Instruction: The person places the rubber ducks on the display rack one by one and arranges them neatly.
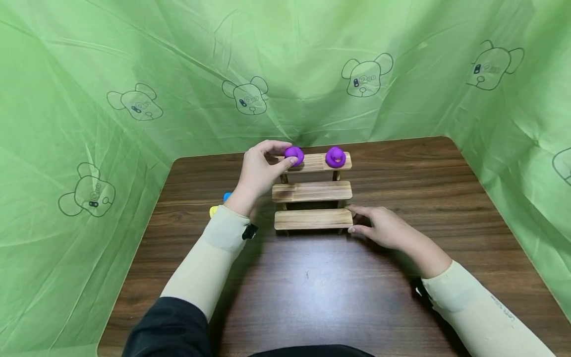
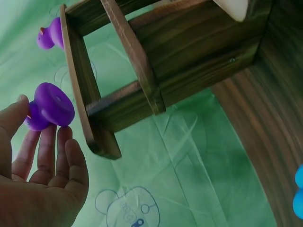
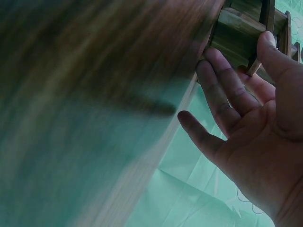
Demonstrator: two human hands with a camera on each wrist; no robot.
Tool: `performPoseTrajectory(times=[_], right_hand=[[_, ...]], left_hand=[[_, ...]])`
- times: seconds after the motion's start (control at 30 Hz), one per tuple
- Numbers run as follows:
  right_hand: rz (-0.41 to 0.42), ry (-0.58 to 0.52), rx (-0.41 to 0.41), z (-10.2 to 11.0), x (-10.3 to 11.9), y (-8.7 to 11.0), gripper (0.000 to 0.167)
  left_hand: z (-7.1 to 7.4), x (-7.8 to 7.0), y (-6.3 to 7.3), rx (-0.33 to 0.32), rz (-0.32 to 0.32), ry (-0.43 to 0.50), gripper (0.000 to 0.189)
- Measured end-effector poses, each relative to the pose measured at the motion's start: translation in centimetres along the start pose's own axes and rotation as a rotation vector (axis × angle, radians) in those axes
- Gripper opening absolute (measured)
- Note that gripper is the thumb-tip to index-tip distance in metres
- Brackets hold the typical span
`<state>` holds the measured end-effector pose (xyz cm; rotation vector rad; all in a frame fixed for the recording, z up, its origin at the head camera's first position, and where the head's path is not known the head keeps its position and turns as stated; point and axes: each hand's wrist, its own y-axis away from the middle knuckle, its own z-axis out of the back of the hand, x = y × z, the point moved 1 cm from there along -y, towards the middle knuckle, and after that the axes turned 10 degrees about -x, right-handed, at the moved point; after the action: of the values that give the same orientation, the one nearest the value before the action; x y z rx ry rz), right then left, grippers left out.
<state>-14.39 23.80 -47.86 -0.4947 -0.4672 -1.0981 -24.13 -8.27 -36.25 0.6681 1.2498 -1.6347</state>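
Observation:
A small wooden three-step stand [image 1: 312, 192] stands on the table. My left hand [image 1: 260, 168] pinches a purple rubber duck [image 1: 294, 155] between thumb and fingers at the left end of the top step. In the left wrist view, a gap shows between this duck [image 2: 54, 105] and the step's edge. Another purple duck [image 1: 335, 157] sits on the right end of the same step. At the right end of the bottom step, my right hand [image 1: 383, 227] grips the stand, thumb at the front edge and fingers behind. The middle and bottom steps bear no ducks.
Beside my left wrist, a blue thing [image 1: 227, 196] and a yellow thing [image 1: 213, 211] lie on the brown table [image 1: 312, 287], partly hidden by the arm. Green cloth [image 1: 303, 59] with bear-head drawings hangs behind the table and along its sides.

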Motion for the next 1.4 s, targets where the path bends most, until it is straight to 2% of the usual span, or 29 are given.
performPoseTrajectory(times=[0.13,0.33,0.67,0.93,1.23,1.4], right_hand=[[-0.003,-0.007,0.004,0.0,-0.1,0.0,0.064],[-0.008,-0.007,0.004,0.0,-0.1,0.1,0.064],[-0.004,0.004,0.003,0.1,0.1,0.0,0.064],[-0.003,-0.001,-0.004,0.0,0.0,0.0,0.064],[-0.007,-0.002,-0.005,0.1,0.0,0.0,0.065],[-0.008,-0.007,-0.003,0.0,-0.1,0.0,0.065]], left_hand=[[-0.8,-0.1,0.0,0.012,0.005,0.006,0.034],[-1.8,-0.2,-0.1,0.046,0.052,0.004,0.034],[-3.4,-0.2,-0.6,0.066,0.013,-0.038,0.036],[-4.1,-0.4,-0.6,0.091,-0.001,-0.077,0.037],[-4.5,-0.3,-0.6,0.089,-0.031,-0.112,0.038],[-4.4,-0.2,-0.5,0.094,-0.019,-0.119,0.04]])
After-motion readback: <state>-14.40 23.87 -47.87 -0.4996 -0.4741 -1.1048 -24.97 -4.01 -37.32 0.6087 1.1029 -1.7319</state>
